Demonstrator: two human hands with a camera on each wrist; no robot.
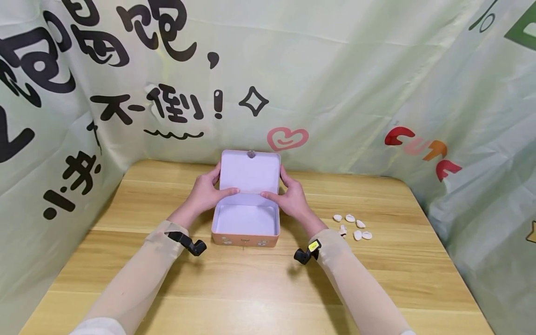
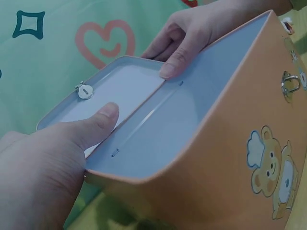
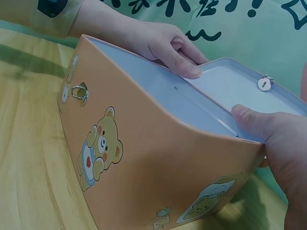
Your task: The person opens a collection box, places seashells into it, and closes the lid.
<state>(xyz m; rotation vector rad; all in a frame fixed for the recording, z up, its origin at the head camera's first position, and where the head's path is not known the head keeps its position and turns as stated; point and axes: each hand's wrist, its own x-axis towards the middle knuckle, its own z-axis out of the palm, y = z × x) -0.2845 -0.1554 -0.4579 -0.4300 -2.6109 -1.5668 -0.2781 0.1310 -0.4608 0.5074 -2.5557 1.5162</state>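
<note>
An orange tin box (image 1: 268, 240) with bear pictures stands on the table, its lid (image 1: 250, 173) raised at the back. Its pale inside (image 2: 192, 103) shows no contents. My left hand (image 1: 204, 193) grips the box at the left of the hinge, thumb over the inner edge and fingers at the outer side. On the opposite side my right hand (image 1: 294, 199) holds it the same way, its thumb (image 3: 249, 117) lying near the hinge line. The other fingers of both hands are partly hidden behind the lid. A round metal clasp (image 3: 264, 84) sits on the lid's edge.
Several small white shell-like pieces (image 1: 350, 217) lie on the wooden table (image 1: 251, 298) to the right of my right hand. A printed cloth curtain (image 1: 335, 93) hangs behind the table and along its sides.
</note>
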